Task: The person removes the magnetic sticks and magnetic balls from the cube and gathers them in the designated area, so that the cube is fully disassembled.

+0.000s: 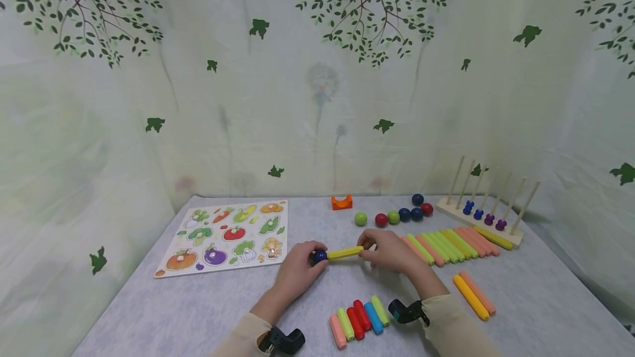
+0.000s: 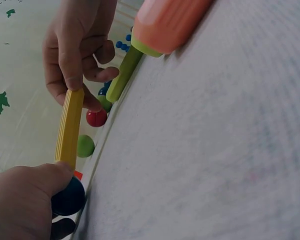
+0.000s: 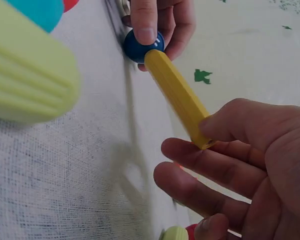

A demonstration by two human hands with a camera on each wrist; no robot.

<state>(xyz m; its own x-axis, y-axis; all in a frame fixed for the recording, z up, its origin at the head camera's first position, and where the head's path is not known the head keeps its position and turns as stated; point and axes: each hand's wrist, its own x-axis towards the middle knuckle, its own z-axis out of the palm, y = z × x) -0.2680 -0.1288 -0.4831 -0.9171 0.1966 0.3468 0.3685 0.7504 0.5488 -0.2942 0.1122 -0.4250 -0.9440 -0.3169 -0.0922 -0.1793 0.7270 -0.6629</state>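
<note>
My left hand [image 1: 299, 265] grips a dark blue ball [image 1: 319, 256] between thumb and fingers, just above the table. A yellow ridged stick [image 1: 345, 253] meets the ball at one end. Its other end is pinched between the thumb and fingers of my right hand [image 1: 389, 250]. In the right wrist view the yellow stick [image 3: 175, 95] runs slantwise from the blue ball [image 3: 138, 48] to my right thumb. The left wrist view shows the ball [image 2: 69, 196] under my left thumb, touching the stick [image 2: 70, 127]. Whether the stick sits inside a hole in the ball is hidden.
A vegetable puzzle board [image 1: 225, 238] lies at left. Several short coloured sticks [image 1: 357, 324] lie in front; a row of longer sticks [image 1: 448, 245] and two loose ones [image 1: 471, 297] are at right. Behind are coloured balls [image 1: 381, 220], an orange block [image 1: 342, 203] and a pegged wooden rack [image 1: 480, 219].
</note>
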